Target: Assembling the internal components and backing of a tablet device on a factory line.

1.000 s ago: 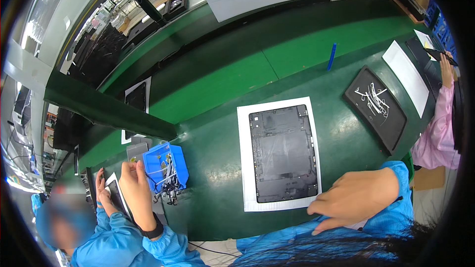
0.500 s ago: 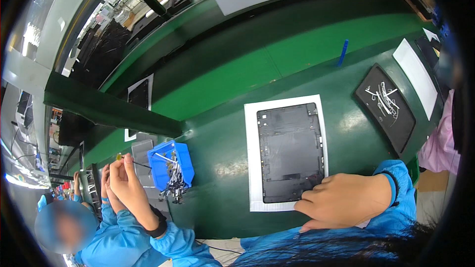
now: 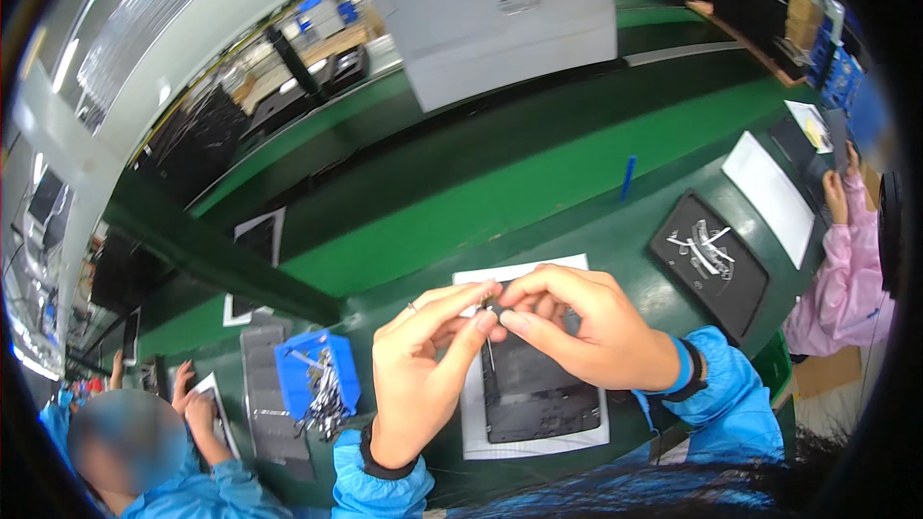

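Observation:
Before me, my left hand (image 3: 423, 365) and my right hand (image 3: 591, 327) meet, thumbs and forefingers pinched together. Between the fingertips is a small dark part (image 3: 494, 308) with a thin lead hanging from it; its exact kind is too small to make out. Beneath the hands lies a flat black tablet-like housing (image 3: 543, 413) on a white sheet (image 3: 538, 448). The fingers cover its upper part. To the left, a blue bin (image 3: 351, 380) contains several thin black and silver cable-like pieces, some hanging over its near edge.
A black tray (image 3: 740, 298) with white strips sits at the right. Beyond it is a white sheet (image 3: 769, 197) and a co-worker's pink sleeve (image 3: 832, 279). A blue strip (image 3: 628, 179) stands farther back. Left of the bin are dark grey panels (image 3: 269, 394) and another co-worker's hands (image 3: 197, 413).
My left hand has come right from beside the blue bin, carrying the small part. My right hand has lifted off the housing's lower right corner to meet it. The view has shifted.

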A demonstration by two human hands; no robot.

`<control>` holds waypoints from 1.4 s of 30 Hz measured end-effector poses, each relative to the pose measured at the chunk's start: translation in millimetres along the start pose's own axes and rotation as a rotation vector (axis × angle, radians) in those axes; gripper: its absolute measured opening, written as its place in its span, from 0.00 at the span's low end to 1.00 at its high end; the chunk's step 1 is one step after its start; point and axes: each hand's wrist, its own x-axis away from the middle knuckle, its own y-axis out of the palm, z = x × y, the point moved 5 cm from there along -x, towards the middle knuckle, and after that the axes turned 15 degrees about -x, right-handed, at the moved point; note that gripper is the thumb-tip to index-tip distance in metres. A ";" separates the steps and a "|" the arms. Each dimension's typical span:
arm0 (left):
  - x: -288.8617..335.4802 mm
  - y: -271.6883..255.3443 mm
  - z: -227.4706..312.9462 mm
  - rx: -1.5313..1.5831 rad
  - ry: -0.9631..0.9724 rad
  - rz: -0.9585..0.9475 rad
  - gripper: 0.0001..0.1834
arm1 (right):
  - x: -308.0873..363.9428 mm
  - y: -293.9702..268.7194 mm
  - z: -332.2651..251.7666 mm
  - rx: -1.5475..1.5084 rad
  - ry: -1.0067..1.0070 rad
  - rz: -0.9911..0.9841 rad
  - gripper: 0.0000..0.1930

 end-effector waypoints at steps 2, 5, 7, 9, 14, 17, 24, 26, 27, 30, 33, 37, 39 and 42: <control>-3.9 13.1 -3.4 0.084 0.050 -0.031 0.16 | 0.1 -6.5 4.4 -0.076 -0.060 0.084 0.09; -10.8 21.9 -9.0 0.152 0.050 -0.056 0.17 | -3.2 -13.0 2.5 0.004 -0.100 0.118 0.08; -15.2 21.0 -9.7 0.175 -0.007 -0.043 0.18 | -3.8 -16.3 5.5 0.027 -0.103 0.124 0.07; -20.5 22.7 -12.6 0.167 -0.017 -0.058 0.18 | -4.4 -19.1 7.1 0.033 -0.105 0.115 0.07; -25.4 22.2 -17.3 0.107 0.015 -0.095 0.14 | -7.5 -23.5 3.1 0.239 -0.239 0.083 0.06; -27.0 20.6 -18.9 0.085 -0.037 -0.090 0.12 | -7.9 -20.5 5.2 0.288 -0.226 0.084 0.06; -26.6 16.6 -34.7 0.029 0.033 -0.016 0.12 | -6.8 -16.8 11.8 0.201 -0.100 0.056 0.04; -27.8 16.7 -33.0 -0.234 0.139 -0.058 0.12 | -5.5 -17.3 17.0 0.226 -0.073 0.017 0.05; -26.4 18.2 -32.6 -0.229 0.137 -0.059 0.12 | -4.8 -17.5 17.8 0.230 -0.068 0.017 0.05; -23.9 28.9 -41.2 0.090 -0.045 -0.163 0.13 | 1.7 -19.2 16.4 0.258 -0.104 0.016 0.05; -25.9 41.1 -55.9 0.235 -0.185 -0.307 0.14 | 18.2 -27.1 20.9 0.120 0.015 0.023 0.04; -24.5 56.2 -66.2 0.327 -0.305 -0.408 0.18 | 50.8 -44.3 27.3 0.096 0.189 0.093 0.06; -26.4 51.2 -64.0 0.194 -0.223 -0.245 0.18 | 72.0 -64.3 22.4 0.151 0.188 0.230 0.06; -29.5 43.6 -63.0 0.127 -0.138 -0.174 0.18 | 103.1 -127.0 12.8 0.425 0.270 0.458 0.07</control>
